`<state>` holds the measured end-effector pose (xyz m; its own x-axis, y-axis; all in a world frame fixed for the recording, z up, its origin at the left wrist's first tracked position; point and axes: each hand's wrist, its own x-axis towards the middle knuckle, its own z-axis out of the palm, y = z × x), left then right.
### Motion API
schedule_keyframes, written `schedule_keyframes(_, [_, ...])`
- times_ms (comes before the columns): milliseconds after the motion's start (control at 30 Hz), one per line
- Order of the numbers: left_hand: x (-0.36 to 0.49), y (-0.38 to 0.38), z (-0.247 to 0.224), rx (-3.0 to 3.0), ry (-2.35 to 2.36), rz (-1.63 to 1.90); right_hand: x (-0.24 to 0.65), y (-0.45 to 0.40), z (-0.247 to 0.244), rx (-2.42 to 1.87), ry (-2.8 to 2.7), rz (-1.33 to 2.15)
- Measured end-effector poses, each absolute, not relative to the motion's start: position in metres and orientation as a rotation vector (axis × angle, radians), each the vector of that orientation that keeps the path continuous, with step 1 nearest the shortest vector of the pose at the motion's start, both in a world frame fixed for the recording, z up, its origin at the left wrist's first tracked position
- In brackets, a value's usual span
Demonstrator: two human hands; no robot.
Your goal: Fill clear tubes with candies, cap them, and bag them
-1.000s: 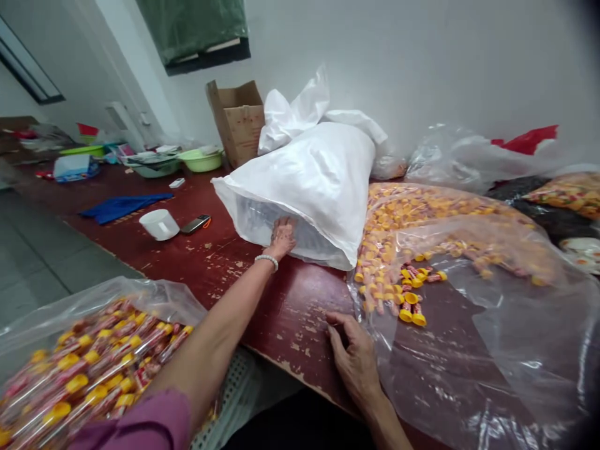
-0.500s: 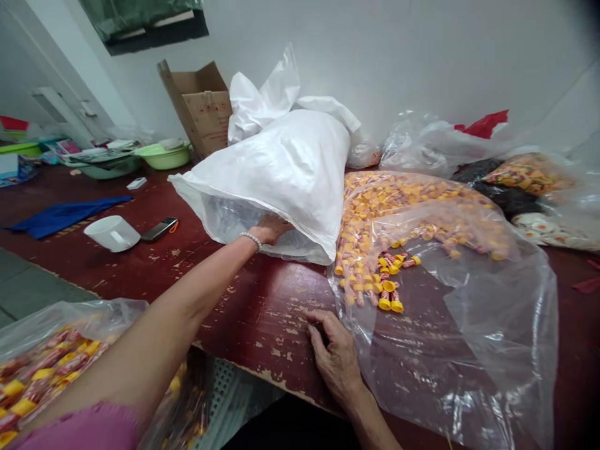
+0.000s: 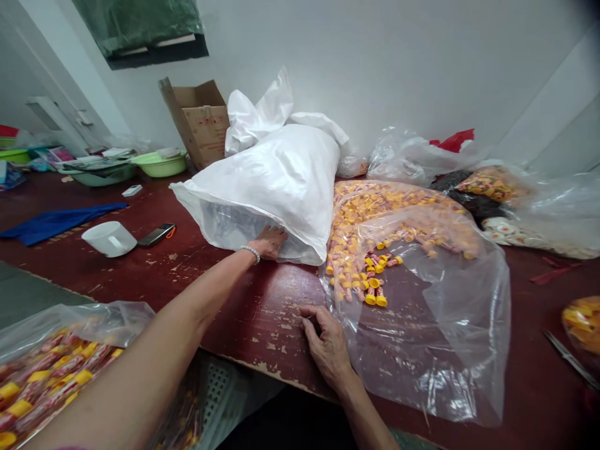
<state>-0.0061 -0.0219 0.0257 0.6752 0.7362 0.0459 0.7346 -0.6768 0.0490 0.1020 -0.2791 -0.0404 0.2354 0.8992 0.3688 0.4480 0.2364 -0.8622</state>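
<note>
At the mouth of a large white woven sack (image 3: 290, 162) is my left hand (image 3: 270, 242), its fingers stretched out just inside the clear liner (image 3: 234, 226). A beaded bracelet circles that wrist. I see nothing held there, though the fingertips are partly shaded. My right hand (image 3: 325, 344) rests on the table near its front edge, with fingers loosely curled and the thumb a little apart; nothing shows in it. Beside it lies a clear plastic bag (image 3: 450, 350), full of small red-patterned tubes with yellow caps (image 3: 375, 292) toward the back.
The worn dark-red table (image 3: 262, 312) bears a white mug (image 3: 111, 239), a phone (image 3: 157, 235), blue cloth (image 3: 60, 220) and green basins (image 3: 162, 164). A carton (image 3: 206, 128) stands behind. Scissors (image 3: 570, 357) lie far right. Another bag of capped tubes (image 3: 60, 375) sits at lower left.
My left hand has drawn back slightly toward the sack's opening, so more of its fingers show. My right hand stays on the table. The view has turned right, revealing the scissors.
</note>
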Motion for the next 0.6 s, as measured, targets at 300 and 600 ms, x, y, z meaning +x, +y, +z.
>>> schedule_keyframes(300, [-0.022, -0.056, -0.001, 2.839, 1.322, 0.207, 0.103, -0.276, -0.05, -1.415, -1.399, 0.539])
schedule_keyframes(600, [-0.015, -0.153, -0.025, 2.79, 1.035, 0.536, 0.101, -0.275, -0.054, -1.481, -1.267, 0.413])
